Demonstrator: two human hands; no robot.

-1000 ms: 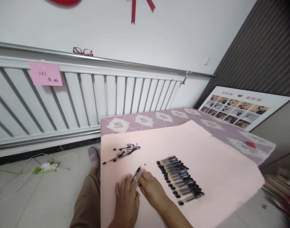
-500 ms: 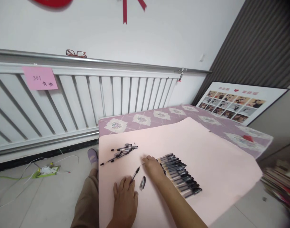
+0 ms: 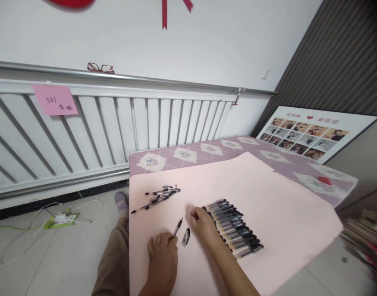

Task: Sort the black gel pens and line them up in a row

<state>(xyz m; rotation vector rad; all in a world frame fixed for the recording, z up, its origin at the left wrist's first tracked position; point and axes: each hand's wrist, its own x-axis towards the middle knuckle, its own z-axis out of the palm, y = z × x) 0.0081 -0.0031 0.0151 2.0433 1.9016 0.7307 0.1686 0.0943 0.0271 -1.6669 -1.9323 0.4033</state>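
My left hand rests on the pink sheet, closed around an uncapped pen whose tip points up and away from me. Just right of that pen lies a loose black-and-clear pen cap. My right hand is beside the near-left end of a row of capped black pens, its fingers curled together. Whatever may be between those fingertips is too small or hidden to make out. Farther off on the left, a loose pile of pens and pen parts lies on the sheet.
A purple patterned cloth covers the table beneath the sheet. Behind it run a white radiator and a pipe with glasses on it. A photo board leans at the right. On the floor lies a power strip.
My right hand has drawn slightly right, away from the pen tip, and its fingers have curled in. My left hand keeps hold of the pen. The whole view has shifted a little.
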